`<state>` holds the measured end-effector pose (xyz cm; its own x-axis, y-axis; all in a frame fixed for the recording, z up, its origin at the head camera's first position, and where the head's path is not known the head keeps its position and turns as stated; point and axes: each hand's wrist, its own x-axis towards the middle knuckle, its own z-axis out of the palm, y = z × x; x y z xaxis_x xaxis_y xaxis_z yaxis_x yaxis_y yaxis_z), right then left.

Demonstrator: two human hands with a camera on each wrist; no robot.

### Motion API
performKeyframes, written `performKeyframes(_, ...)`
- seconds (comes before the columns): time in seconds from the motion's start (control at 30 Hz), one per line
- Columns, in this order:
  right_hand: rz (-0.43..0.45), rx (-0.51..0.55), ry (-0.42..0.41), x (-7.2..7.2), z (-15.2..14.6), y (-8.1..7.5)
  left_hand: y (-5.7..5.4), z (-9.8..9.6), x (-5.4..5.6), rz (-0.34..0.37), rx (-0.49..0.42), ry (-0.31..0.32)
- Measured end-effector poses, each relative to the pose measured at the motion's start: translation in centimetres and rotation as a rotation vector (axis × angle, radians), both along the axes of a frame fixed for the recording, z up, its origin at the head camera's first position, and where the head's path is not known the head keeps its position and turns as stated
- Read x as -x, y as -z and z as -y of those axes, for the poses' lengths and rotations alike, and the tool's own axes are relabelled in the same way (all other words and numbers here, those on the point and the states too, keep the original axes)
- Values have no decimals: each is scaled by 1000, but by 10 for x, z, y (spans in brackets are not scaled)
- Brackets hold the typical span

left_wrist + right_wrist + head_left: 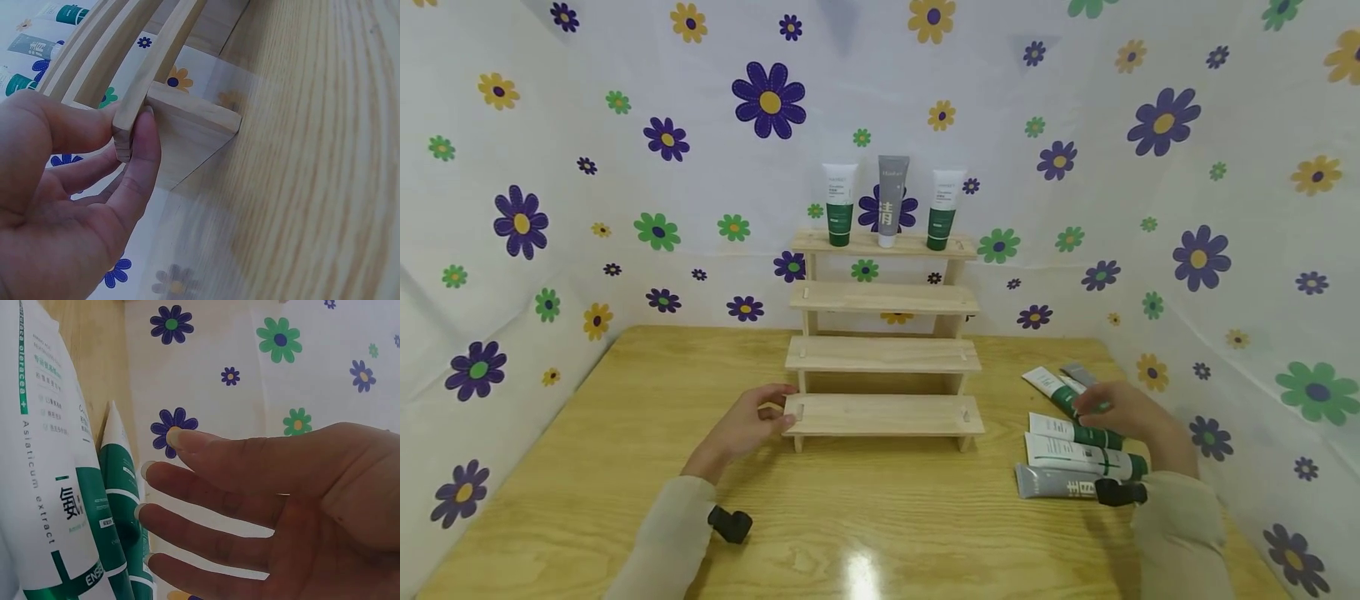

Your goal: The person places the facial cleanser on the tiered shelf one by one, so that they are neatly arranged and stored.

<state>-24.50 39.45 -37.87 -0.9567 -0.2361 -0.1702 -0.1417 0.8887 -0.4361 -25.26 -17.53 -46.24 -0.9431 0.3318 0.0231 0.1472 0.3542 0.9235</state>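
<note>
The left hand [749, 423] pinches the shelf [883, 355] at bottom left. Right of it, the right hand [1127, 410], fingers relaxed, hovers by tubes [1063, 452].

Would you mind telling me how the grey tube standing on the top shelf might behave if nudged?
The grey tube would probably tip easily, since it stands tall on a narrow cap. Any topple could take it off the top shelf, which shows no raised edge. Its wide, flat upper end suggests a squeezable body.
</note>
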Motion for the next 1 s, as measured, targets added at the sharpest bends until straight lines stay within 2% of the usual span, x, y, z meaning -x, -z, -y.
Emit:
performKeyframes(0.2,54,-33,32,0,-5,0,-2,-1,-1,17,13,-2)
performKeyframes(0.43,96,-64,-10,-5,-10,-6,-4,-2,0,16,33,-19)
performKeyframes(0.57,109,-78,-2,-4,-9,-6,-4,-1,-1,18,30,-18)
performKeyframes(0.7,115,-85,-9,-4,-7,-6,-4,0,-1,18,27,-15)
performKeyframes(0.9,104,-40,-72,-6,0,-8,-3,1,0,29,27,-16)
performKeyframes(1.0,78,-43,-59,-5,4,-8,-3,1,0,31,22,-17)
